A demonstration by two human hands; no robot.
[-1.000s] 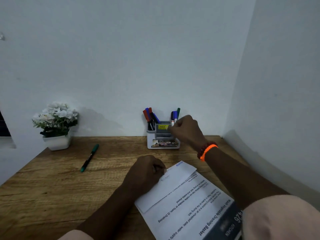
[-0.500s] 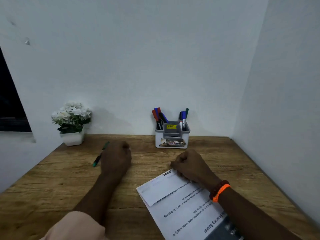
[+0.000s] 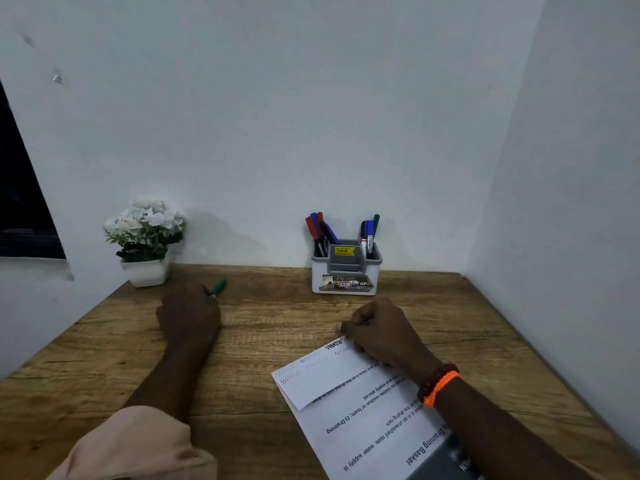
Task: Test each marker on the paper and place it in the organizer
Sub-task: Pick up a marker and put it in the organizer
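A green marker point(image 3: 219, 286) lies on the wooden desk point(image 3: 277, 317) at the back left. Only its capped end shows, because my left hand point(image 3: 188, 317) covers the rest with its fingers curled around it. My right hand point(image 3: 377, 330) rests as a loose fist on the top corner of the printed paper point(image 3: 346, 393), which has a folded flap with several scribble marks. The white and grey organizer point(image 3: 346, 271) stands against the back wall. It holds several red, blue, black and green markers point(image 3: 320, 230) in its two side pockets.
A white pot of white flowers point(image 3: 145, 244) sits at the back left corner. Walls close the desk at the back and on the right. A dark window point(image 3: 20, 209) is on the left.
My right hand came back from the organizer and settled on the paper's corner. My left hand left the paper, reached to the back left and closed over the green marker.
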